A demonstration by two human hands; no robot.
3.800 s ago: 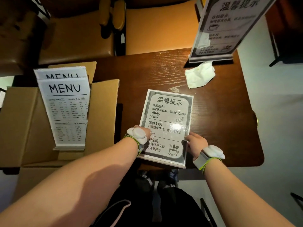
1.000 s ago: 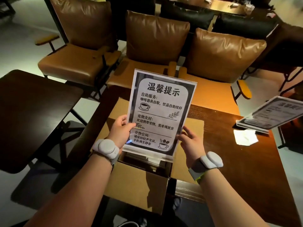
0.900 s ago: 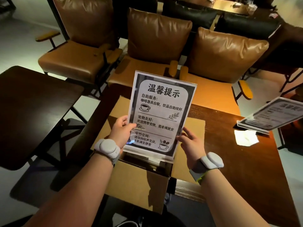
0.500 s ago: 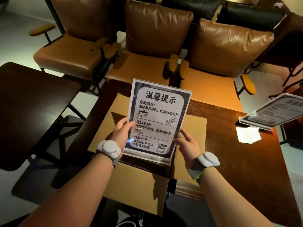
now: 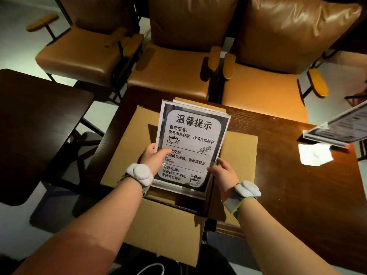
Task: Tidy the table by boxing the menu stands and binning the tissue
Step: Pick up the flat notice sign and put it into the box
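Observation:
I hold a clear acrylic menu stand (image 5: 191, 143) with a grey Chinese notice sheet, its base down inside the open cardboard box (image 5: 127, 155). My left hand (image 5: 154, 158) grips its left edge, thumb on the front. My right hand (image 5: 223, 173) grips the lower right edge. Edges of other stands show behind its top. Another notice stand (image 5: 337, 128) stands at the table's right edge, with a crumpled white tissue (image 5: 314, 154) lying just in front of it.
The box sits on the left end of the dark wooden table (image 5: 288, 185), its flaps spread open. Three brown leather armchairs (image 5: 178, 62) line the far side. A second dark table (image 5: 33, 124) stands to the left across a floor gap.
The stand has gone from the table, up over the box, and in the last half second down into it. Both hands moved down with it.

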